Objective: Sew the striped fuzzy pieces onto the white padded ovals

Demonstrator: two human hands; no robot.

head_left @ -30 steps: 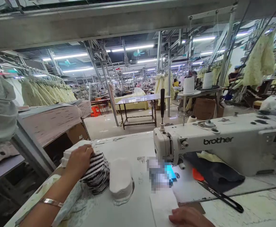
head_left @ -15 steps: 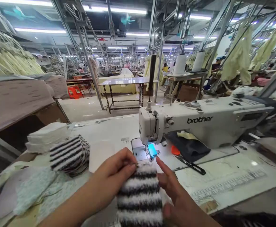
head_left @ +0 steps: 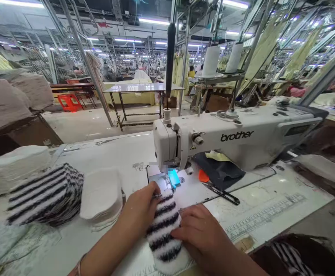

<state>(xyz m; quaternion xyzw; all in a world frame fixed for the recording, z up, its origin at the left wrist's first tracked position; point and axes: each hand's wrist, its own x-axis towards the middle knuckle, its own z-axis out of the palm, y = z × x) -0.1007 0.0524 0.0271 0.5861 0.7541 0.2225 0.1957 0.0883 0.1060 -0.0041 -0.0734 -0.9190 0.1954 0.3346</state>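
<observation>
A black-and-white striped, fuzzy-pile fabric piece with a rounded near end lies on the white-topped bench, just in front of the lit needle area of a white industrial sewing machine. The left hand rests at its far left edge, the right hand along its right edge with fingers bent; whether either grip is clamped on the cloth or only pressing cannot be told, the undersides being hidden. The piece appears light, limp and soft, not fragile; its pile probably gives good purchase, though the edges may curl or stretch. The side edges seem the best hold, with flat fingertips and little pull. A stack of matching striped pieces stands to the left. Dark lettering on the machine's arm reads "brother"; a printed ruler strip bears marks too small to read, as does a yellow triangular label.
</observation>
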